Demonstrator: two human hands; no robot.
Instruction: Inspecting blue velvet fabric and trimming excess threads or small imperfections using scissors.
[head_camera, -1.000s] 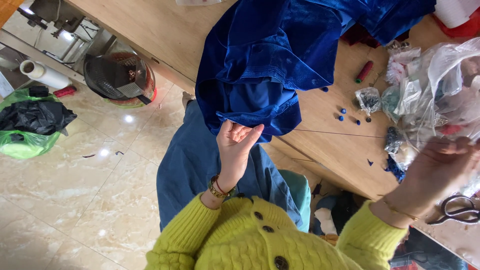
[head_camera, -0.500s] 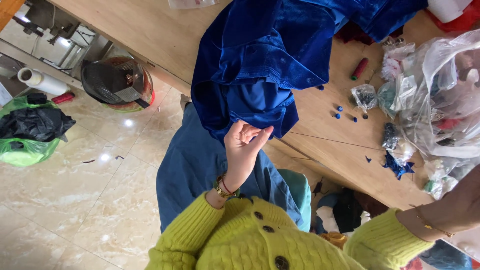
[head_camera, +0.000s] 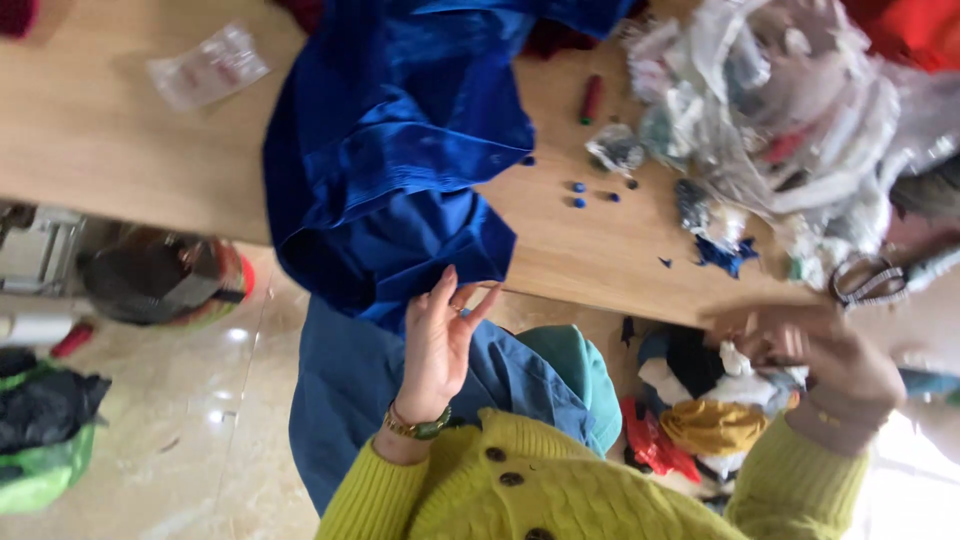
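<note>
Left hand (head_camera: 437, 345) open, fingertips touching blue velvet fabric (head_camera: 400, 150) hanging over tabletop (head_camera: 100, 130) near edge. Right hand (head_camera: 820, 355) blurred, grip unclear, w/ something white. Blue buttons (head_camera: 578, 194) loose; sewing looks unfinished.

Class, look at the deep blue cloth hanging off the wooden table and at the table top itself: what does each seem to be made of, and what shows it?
Deep blue cloth: probably velvet or a similar pile fabric; soft sheen along its folds, heavy drape. The left hand touches its lower edge.
Wooden table top: pale wood or wood-look laminate, smooth and matt; faint straight grain, so either is possible.
</note>
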